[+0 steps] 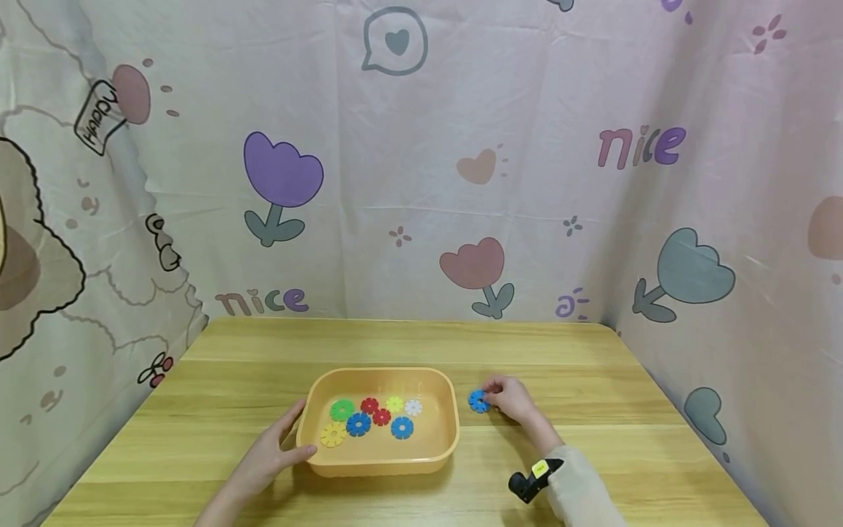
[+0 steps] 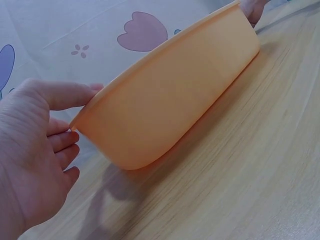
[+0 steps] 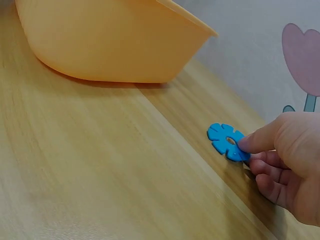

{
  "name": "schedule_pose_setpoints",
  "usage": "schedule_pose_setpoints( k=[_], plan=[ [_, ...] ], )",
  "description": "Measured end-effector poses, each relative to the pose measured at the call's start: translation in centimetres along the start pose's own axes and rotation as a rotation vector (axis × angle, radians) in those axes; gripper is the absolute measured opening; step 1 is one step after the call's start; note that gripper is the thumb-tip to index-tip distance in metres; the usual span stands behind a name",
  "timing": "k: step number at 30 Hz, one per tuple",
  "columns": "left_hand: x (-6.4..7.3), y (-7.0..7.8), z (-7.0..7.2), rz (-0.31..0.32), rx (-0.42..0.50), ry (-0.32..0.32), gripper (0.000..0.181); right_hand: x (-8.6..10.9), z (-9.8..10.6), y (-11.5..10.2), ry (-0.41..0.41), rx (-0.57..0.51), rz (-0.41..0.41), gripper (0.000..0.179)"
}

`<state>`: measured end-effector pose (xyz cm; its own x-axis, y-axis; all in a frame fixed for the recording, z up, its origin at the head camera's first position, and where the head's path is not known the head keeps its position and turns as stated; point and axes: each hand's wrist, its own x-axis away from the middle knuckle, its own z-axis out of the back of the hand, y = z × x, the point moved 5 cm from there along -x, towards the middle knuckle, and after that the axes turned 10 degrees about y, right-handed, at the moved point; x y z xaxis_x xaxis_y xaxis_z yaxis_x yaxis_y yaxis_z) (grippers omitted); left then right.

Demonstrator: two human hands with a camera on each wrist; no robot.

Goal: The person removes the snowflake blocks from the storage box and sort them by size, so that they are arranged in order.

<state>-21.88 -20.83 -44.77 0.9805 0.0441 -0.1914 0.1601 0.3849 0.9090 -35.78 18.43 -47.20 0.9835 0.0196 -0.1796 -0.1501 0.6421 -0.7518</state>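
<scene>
A yellow-orange plastic basin (image 1: 378, 467) stands on the wooden table, holding several notched plastic snowflake discs, among them a green disc (image 1: 337, 413) and a yellow disc (image 1: 327, 437). At the basin's left end, my left hand (image 1: 263, 460) grips the rim between thumb and fingers; the left wrist view shows the thumb over the rim of the basin (image 2: 165, 100). Right of the basin, my right hand (image 1: 514, 399) pinches a blue snowflake disc (image 3: 218, 134) at its edge with the thumb on top. That disc is tilted, close over the table, and the fingertips beneath it are partly hidden.
The wooden table (image 1: 566, 351) reaches back to a patterned curtain (image 1: 395, 183) that hangs behind and along both sides. A black wrist mount (image 1: 527, 484) with a yellow label sits at the right sleeve (image 1: 586, 487).
</scene>
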Motion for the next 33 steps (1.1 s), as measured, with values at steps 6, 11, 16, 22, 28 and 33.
schedule_pose_setpoints(
  k=[6,11,16,22,28,33],
  plan=[
    [-0.1,-0.1,0.0,0.010,0.005,-0.002,0.079,0.0,0.0,0.0,0.016,0.037,0.014,0.008],
    [-0.1,-0.2,0.0,0.012,0.016,-0.004,0.079,0.1,0.1,0.0,0.015,0.014,-0.002,0.010],
    [-0.2,-0.3,-0.1,0.008,0.027,-0.003,0.079,0.2,0.4,0.1,0.008,-0.054,-0.046,0.013],
    [-0.3,-0.2,-0.1,0.001,0.045,0.000,0.078,0.0,1.2,-1.1,0.009,-0.141,-0.040,0.015],
    [-0.3,-0.1,-0.1,-0.015,0.036,0.001,0.077,0.0,1.9,-4.5,-0.020,-0.198,0.000,0.019],
    [-0.2,-0.1,-0.1,-0.019,0.027,0.002,0.077,0.0,1.4,-7.7,-0.098,-0.293,0.064,0.020]
  ],
)
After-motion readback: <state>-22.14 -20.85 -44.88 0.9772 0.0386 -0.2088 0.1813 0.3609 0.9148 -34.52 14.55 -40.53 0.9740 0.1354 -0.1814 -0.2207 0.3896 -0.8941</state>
